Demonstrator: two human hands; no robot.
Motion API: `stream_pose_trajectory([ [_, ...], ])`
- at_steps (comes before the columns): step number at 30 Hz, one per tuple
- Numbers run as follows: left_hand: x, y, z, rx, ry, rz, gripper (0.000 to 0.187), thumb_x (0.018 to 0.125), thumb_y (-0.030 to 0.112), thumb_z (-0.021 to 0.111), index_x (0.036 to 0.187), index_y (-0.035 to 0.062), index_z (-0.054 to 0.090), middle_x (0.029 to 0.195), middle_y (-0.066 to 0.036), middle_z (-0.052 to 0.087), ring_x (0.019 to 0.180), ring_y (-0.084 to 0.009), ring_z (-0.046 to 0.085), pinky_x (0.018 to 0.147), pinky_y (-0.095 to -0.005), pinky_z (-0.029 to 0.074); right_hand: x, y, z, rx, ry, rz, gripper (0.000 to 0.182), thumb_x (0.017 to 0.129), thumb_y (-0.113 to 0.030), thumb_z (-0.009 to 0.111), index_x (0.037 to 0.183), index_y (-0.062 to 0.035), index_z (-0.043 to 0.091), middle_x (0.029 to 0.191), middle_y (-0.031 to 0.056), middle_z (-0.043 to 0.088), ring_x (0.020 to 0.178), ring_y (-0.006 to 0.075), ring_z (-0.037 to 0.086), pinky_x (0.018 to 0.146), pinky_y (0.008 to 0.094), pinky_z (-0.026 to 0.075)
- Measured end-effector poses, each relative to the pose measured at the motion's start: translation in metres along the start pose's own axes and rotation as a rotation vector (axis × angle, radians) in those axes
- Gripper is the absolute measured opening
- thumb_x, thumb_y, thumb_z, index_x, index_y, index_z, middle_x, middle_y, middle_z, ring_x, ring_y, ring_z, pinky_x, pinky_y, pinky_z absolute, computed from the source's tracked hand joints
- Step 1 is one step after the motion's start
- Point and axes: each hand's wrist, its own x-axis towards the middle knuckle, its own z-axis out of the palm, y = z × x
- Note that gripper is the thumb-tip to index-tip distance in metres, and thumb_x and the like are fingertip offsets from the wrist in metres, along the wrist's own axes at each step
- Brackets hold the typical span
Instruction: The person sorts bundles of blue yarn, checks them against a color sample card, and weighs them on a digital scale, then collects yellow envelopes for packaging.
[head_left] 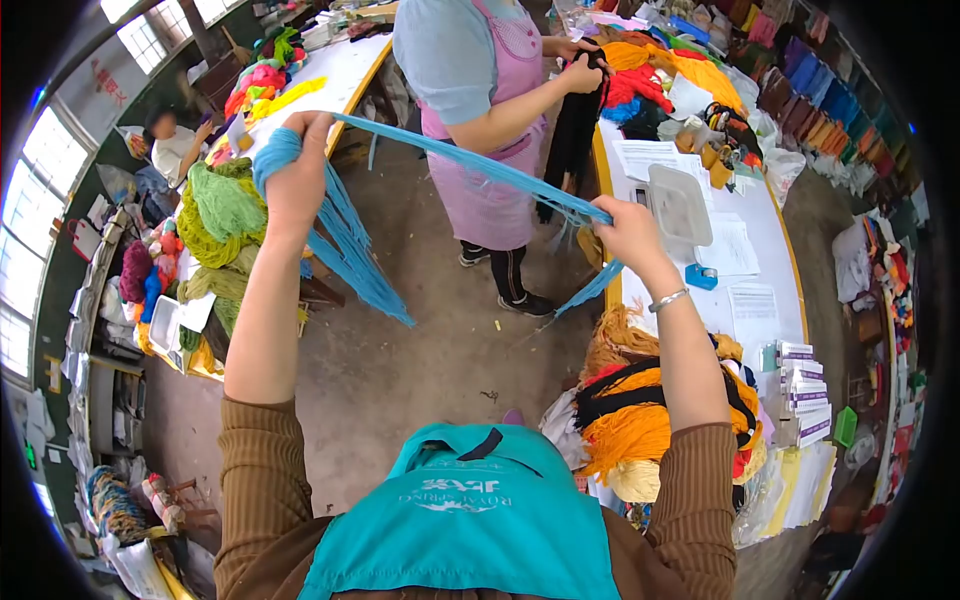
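Observation:
A hank of light blue yarn (470, 160) is stretched in the air between my two hands. Several turns of it wrap round my left hand (297, 175), which is closed on the strands, and a loose bunch hangs below toward the floor. At the other end my right hand (632, 232), with a silver bangle at the wrist, grips the yarn with closed fingers. A short tail drops beneath that hand. Both arms reach forward above a teal apron (460, 510).
A co-worker in a pink apron (490, 190) stands ahead, holding black yarn (575, 130). On the right table (740, 200) lie papers, a clear plastic box (680, 205) and orange yarn (630, 435). Green yarn (225, 205) is heaped on the left table. Another person sits farther left.

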Motion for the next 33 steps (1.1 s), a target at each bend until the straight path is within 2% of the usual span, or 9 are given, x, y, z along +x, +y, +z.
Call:
stream_pose_trajectory([
  [1,0.003,0.002,-0.001,0.0,-0.003,0.0,0.022,0.094,0.021,0.06,0.091,-0.0003,0.064,0.066,-0.001,0.052,0.065,-0.0087,0.047,0.061,-0.026,0.04,0.003,0.002,-0.003,0.001,-0.001,0.002,0.016,0.084,-0.008,0.056,0.094,-0.0052,0.068,0.066,0.0026,0.064,0.064,0.0149,0.063,0.059,0.0309,0.047],
  [3,0.011,0.004,-0.001,0.066,-0.095,0.052,0.022,0.094,0.022,0.06,0.091,0.0007,0.064,0.064,-0.002,0.051,0.064,-0.0106,0.047,0.061,-0.0275,0.041,0.01,0.008,-0.013,0.787,-0.176,0.256,0.015,0.089,-0.012,0.056,0.092,-0.0046,0.069,0.063,0.0016,0.061,0.059,0.0093,0.058,0.054,0.0255,0.043],
  [12,0.014,-0.011,0.008,0.139,-0.219,-0.009,0.024,0.094,0.027,0.059,0.093,0.0035,0.064,0.064,-0.004,0.05,0.062,-0.0133,0.047,0.061,-0.0296,0.041,0.025,0.019,-0.061,0.855,-0.267,0.319,0.022,0.079,-0.016,0.058,0.092,-0.0031,0.07,0.064,-0.0008,0.061,0.063,0.0064,0.055,0.06,0.0239,0.041],
  [20,0.011,-0.01,0.017,0.101,-0.314,-0.127,0.026,0.094,0.028,0.059,0.09,0.0027,0.065,0.065,0.0,0.049,0.063,-0.0098,0.046,0.06,-0.0273,0.039,0.038,0.06,-0.065,0.561,-0.275,0.218,0.017,0.084,-0.017,0.058,0.081,-0.0034,0.067,0.06,-0.0021,0.056,0.058,0.0061,0.05,0.055,0.0241,0.038],
  [25,0.0,-0.017,0.028,-0.085,-0.399,-0.305,0.026,0.094,0.027,0.059,0.089,0.0031,0.067,0.065,0.004,0.049,0.063,-0.0068,0.043,0.059,-0.0252,0.037,0.045,0.054,-0.105,0.664,-0.268,0.3,0.017,0.087,-0.019,0.059,0.075,-0.0076,0.063,0.055,-0.0081,0.043,0.049,0.0013,0.034,0.047,0.0194,0.024],
  [29,-0.019,-0.03,0.047,-0.089,-0.398,-0.351,0.024,0.093,0.025,0.062,0.087,0.0024,0.068,0.064,0.004,0.048,0.062,-0.0065,0.043,0.056,-0.0254,0.035,0.042,0.046,-0.123,0.796,-0.55,0.525,0.019,0.09,-0.02,0.057,0.073,-0.0108,0.058,0.053,-0.0091,0.036,0.043,0.0016,0.024,0.039,0.0213,0.014],
  [31,-0.033,-0.044,0.06,-0.126,-0.431,-0.396,0.022,0.093,0.023,0.062,0.089,0.0026,0.068,0.064,0.004,0.051,0.061,-0.0064,0.043,0.055,-0.0254,0.035,0.037,0.057,-0.117,1.306,-0.506,0.549,0.019,0.093,-0.021,0.055,0.084,-0.0059,0.063,0.051,-0.0094,0.035,0.042,0.0012,0.026,0.039,0.0198,0.016],
  [32,-0.042,-0.049,0.066,-0.111,-0.435,-0.479,0.022,0.093,0.022,0.062,0.1,0.0027,0.069,0.074,0.0,0.063,0.067,-0.0083,0.053,0.061,-0.0251,0.042,0.036,0.062,-0.114,1.488,-0.503,0.502,0.02,0.096,-0.021,0.053,0.089,-0.0045,0.06,0.052,-0.0092,0.033,0.042,0.0017,0.026,0.038,0.0191,0.017],
  [33,-0.057,-0.074,0.081,-0.167,-0.365,-0.31,0.025,0.093,0.019,0.061,0.112,0.0033,0.068,0.094,-0.005,0.07,0.082,-0.012,0.062,0.074,-0.0261,0.048,0.037,0.066,-0.11,1.643,-0.458,0.494,0.02,0.096,-0.021,0.053,0.09,-0.0036,0.06,0.053,-0.0091,0.033,0.043,0.0019,0.026,0.037,0.0189,0.017],
])
